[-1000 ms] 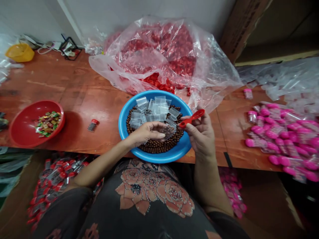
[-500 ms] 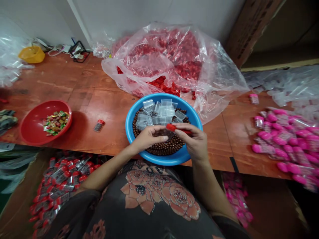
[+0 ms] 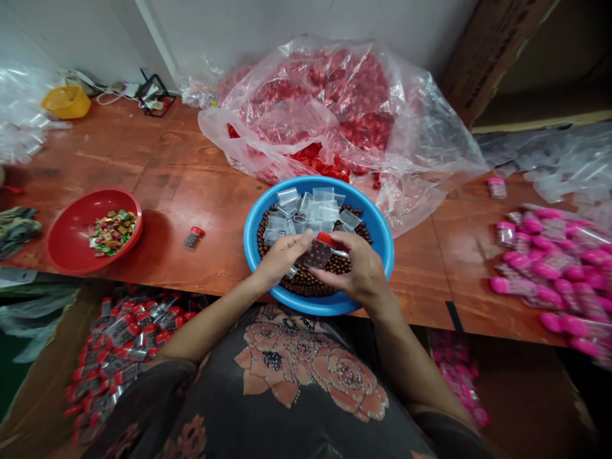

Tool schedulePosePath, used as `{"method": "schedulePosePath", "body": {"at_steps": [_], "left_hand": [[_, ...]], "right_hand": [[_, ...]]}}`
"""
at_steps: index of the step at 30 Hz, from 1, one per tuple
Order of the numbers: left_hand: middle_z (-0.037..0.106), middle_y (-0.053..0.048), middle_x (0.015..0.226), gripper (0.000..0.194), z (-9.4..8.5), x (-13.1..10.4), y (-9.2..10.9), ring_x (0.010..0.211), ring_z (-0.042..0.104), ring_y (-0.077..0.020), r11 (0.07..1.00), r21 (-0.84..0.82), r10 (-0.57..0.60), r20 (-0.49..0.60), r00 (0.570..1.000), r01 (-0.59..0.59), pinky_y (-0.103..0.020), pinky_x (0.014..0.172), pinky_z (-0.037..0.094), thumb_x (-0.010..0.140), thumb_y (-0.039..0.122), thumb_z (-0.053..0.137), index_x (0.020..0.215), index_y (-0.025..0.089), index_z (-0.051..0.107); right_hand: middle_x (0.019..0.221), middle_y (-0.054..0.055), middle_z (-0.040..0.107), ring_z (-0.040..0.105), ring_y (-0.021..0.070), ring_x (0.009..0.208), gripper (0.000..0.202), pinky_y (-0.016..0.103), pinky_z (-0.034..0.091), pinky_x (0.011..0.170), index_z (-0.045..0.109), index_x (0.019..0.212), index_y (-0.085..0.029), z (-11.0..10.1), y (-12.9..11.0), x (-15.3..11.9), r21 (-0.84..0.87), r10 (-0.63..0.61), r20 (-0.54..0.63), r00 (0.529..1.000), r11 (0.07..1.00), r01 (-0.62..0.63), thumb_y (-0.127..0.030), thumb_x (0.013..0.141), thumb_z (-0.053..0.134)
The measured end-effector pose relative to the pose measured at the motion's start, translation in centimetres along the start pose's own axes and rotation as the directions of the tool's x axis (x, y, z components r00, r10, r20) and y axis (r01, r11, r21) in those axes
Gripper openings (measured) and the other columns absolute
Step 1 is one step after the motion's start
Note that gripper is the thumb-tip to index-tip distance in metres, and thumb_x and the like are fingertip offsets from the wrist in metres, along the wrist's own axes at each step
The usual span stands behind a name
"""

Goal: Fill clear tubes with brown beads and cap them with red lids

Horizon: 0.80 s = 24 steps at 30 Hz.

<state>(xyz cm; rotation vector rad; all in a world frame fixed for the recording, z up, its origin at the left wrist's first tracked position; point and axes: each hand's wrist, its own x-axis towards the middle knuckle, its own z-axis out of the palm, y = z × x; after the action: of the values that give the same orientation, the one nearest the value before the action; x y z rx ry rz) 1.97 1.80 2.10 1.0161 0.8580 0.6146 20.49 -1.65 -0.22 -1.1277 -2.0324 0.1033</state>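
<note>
Over the blue basin [image 3: 380, 280], both hands grip one small clear container with a red cap [image 3: 319, 254], dark balls showing inside it. My left hand [image 3: 282, 256] is closed on its left side. My right hand [image 3: 361, 264] wraps round its right side and cap. Brown beads [image 3: 310, 282] fill the basin, and clear plastic containers [image 3: 315, 210] lie on top of them toward the back. A filled red-capped container [image 3: 194, 238] lies on the table left of the basin.
A red bowl [image 3: 62, 236] with wrapped sweets stands left. Behind the basin spreads a plastic bag of red caps [image 3: 335, 102]. Pink-capped containers [image 3: 554, 255] are heaped right. Red-capped containers [image 3: 129, 338] fill a box below the table's front edge.
The red cap now sits on the container, which has turned more upright between my hands. My left fingers have moved up onto its side, and my right hand has shifted round it.
</note>
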Motion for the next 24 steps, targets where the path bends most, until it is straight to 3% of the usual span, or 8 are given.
{"method": "schedulePosePath", "body": {"at_steps": [3, 8, 12, 18, 21, 24], "left_hand": [[0.071, -0.009, 0.084, 0.06, 1.1, 0.5, -0.3, 0.079, 0.068, -0.0184, 0.977, -0.191, -0.104, -0.038, 0.994, 0.095, -0.029, 0.069, 0.052, 0.095, 0.063, 0.032, 0.124, 0.016, 0.058], [0.06, 0.0, 0.062, 0.048, 2.6, 1.0, -0.9, 0.048, 0.053, -0.0106, 0.954, -0.301, -0.029, -0.081, 0.996, 0.004, -0.021, 0.047, 0.042, 0.095, 0.055, 0.04, 0.122, 0.019, 0.056], [0.052, 0.003, 0.053, 0.04, 3.0, 0.9, -0.9, 0.042, 0.045, -0.0093, 0.95, -0.31, 0.0, -0.138, 0.99, -0.044, -0.02, 0.043, 0.038, 0.094, 0.045, 0.041, 0.122, 0.02, 0.055], [0.046, 0.004, 0.049, 0.042, 3.0, 0.8, -0.9, 0.039, 0.041, -0.0094, 0.944, -0.328, 0.004, -0.087, 0.996, -0.033, -0.02, 0.041, 0.033, 0.092, 0.043, 0.038, 0.124, 0.02, 0.053], [0.048, 0.003, 0.052, 0.043, 2.7, 0.9, -0.9, 0.042, 0.043, -0.0101, 0.93, -0.367, 0.004, -0.059, 0.998, -0.026, -0.02, 0.043, 0.036, 0.092, 0.04, 0.037, 0.125, 0.019, 0.052], [0.052, 0.001, 0.058, 0.047, 2.0, 0.9, -0.5, 0.046, 0.046, -0.011, 0.902, -0.433, -0.009, 0.001, 1.0, 0.009, -0.021, 0.046, 0.041, 0.093, 0.042, 0.033, 0.131, 0.017, 0.048]], "right_hand": [[0.112, 0.012, 0.067, 0.067, 0.0281, 0.1, 0.072, 0.046, 0.058, 0.084, 0.042, 0.135, -0.025, 0.2, -0.1, 0.1, -0.017, -0.045, -0.025, 0.999, 0.999, 0.044, -0.041, 0.074, 0.078], [0.108, 0.011, 0.067, 0.067, 0.0268, 0.094, 0.067, 0.043, 0.058, 0.079, 0.044, 0.13, -0.022, 0.3, -0.6, 0.3, -0.002, -0.062, 0.039, 0.997, 0.998, 0.062, -0.042, 0.075, 0.077], [0.11, 0.013, 0.066, 0.065, 0.0274, 0.099, 0.063, 0.044, 0.057, 0.083, 0.044, 0.13, -0.019, 0.1, -1.1, 0.8, 0.011, -0.042, 0.096, 0.994, 0.999, 0.041, -0.039, 0.078, 0.074], [0.106, 0.013, 0.067, 0.065, 0.0299, 0.098, 0.059, 0.047, 0.057, 0.084, 0.049, 0.127, -0.02, 0.2, -1.4, 1.1, -0.045, -0.081, 0.119, 0.99, 0.995, 0.087, -0.043, 0.078, 0.072], [0.113, 0.014, 0.066, 0.064, 0.0305, 0.106, 0.06, 0.049, 0.055, 0.09, 0.051, 0.128, -0.021, 0.0, -1.2, 1.0, 0.043, 0.005, 0.174, 0.985, 0.999, -0.013, -0.044, 0.077, 0.073], [0.12, 0.011, 0.065, 0.064, 0.0295, 0.11, 0.068, 0.05, 0.055, 0.092, 0.051, 0.129, -0.024, -0.9, -0.3, 1.0, 0.223, 0.22, 0.323, 0.92, 0.928, -0.3, -0.049, 0.072, 0.078]]}}
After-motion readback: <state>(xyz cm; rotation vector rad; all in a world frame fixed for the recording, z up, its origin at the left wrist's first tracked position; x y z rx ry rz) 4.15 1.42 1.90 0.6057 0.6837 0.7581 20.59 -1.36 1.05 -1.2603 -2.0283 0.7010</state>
